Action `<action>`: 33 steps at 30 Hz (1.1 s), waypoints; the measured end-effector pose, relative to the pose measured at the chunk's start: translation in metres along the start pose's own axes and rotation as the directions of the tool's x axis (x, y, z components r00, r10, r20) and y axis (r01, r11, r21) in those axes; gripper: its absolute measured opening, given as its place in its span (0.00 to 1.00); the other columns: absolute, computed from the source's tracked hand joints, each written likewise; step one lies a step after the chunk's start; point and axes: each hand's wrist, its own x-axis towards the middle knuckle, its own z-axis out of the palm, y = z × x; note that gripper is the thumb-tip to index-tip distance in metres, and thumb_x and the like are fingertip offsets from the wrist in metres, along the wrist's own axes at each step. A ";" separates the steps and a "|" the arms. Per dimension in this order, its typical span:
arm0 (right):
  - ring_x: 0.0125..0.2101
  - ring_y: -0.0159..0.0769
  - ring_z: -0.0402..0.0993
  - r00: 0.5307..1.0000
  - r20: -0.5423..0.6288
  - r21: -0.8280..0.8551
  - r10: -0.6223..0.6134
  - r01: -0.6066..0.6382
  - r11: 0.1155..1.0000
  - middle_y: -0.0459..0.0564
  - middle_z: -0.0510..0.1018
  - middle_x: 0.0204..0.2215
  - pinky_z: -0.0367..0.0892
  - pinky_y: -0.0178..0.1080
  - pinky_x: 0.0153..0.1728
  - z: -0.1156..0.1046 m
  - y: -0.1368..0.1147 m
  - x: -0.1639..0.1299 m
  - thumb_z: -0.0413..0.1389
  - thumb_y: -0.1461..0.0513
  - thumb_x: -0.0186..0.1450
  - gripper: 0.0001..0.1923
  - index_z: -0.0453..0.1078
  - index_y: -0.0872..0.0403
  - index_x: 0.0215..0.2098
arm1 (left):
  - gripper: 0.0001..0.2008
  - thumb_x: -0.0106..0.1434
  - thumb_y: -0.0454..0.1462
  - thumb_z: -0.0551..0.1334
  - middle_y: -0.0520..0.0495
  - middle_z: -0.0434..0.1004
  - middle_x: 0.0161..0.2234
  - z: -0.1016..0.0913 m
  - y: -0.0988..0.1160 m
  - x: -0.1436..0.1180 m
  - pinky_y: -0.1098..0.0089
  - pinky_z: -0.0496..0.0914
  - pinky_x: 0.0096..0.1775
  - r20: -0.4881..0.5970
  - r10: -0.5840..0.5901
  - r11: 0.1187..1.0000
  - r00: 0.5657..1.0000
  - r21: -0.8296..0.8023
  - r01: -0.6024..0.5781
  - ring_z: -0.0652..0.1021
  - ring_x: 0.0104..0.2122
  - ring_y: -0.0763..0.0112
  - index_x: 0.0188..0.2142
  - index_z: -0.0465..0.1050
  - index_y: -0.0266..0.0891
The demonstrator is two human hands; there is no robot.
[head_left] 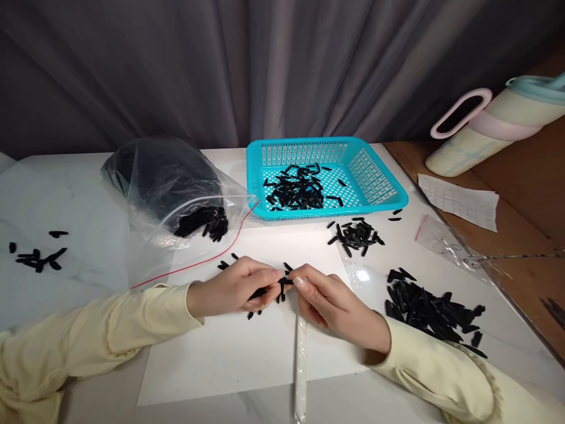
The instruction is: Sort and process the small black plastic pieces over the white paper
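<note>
**Two hands meeting over small black pieces at the centre of the frame**

The left hand (233, 290) is lying on its side at centre frame, its fingers curled closed around a small bunch of short black plastic strips (258, 292), with dark ends showing between thumb and fingertips. The right hand (329, 303) is facing it from the right, thumb and forefinger pinching shut on one more black strip (286, 281) right where the two hands are meeting. Both hands are resting over a white sheet of paper (220, 353) covering the lower middle of the frame, with a few loose strips lying just beside them.

A narrow clear plastic sleeve (301, 365) is running down from under the right hand toward the bottom edge. At right of centre, a large heap of black strips (430, 312) is sitting on the white table (66, 194), with a smaller heap (355, 234) above it. A turquoise perforated plastic basket (379, 176) at upper centre is holding more strips. To its left, a clear zip bag with a red seal line (168, 182) is lying open, partly filled with strips.
</note>
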 end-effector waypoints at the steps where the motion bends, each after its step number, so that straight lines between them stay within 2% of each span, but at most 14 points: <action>1: 0.14 0.24 0.51 1.000 -0.003 -0.004 -0.003 0.003 1.000 0.35 0.58 0.13 0.52 0.30 0.19 0.000 0.000 0.000 0.38 0.49 0.69 0.19 0.60 0.54 0.35 | 0.21 0.64 0.41 0.47 0.58 0.52 0.10 0.000 0.000 0.000 0.75 0.50 0.16 0.002 0.001 1.000 1.000 0.007 -0.001 0.53 0.12 0.82 0.15 0.57 0.37; 22: 0.14 0.24 0.51 1.000 -0.024 -0.018 -0.009 0.009 1.000 0.36 0.58 0.13 0.52 0.30 0.18 0.001 -0.001 0.002 0.38 0.48 0.68 0.20 0.57 0.53 0.29 | 0.21 0.65 0.39 0.48 0.58 0.53 0.11 0.001 -0.002 0.000 0.74 0.52 0.18 0.013 0.026 1.000 1.000 0.012 -0.026 0.54 0.12 0.82 0.16 0.59 0.37; 33: 0.13 0.24 0.51 1.000 -0.027 -0.016 -0.010 0.009 1.000 0.36 0.57 0.12 0.52 0.30 0.18 0.001 -0.002 0.001 0.39 0.47 0.68 0.21 0.60 0.54 0.32 | 0.20 0.65 0.39 0.48 0.58 0.53 0.12 0.001 -0.002 0.000 0.74 0.52 0.18 0.004 0.018 1.000 1.000 0.015 -0.018 0.53 0.13 0.82 0.17 0.58 0.37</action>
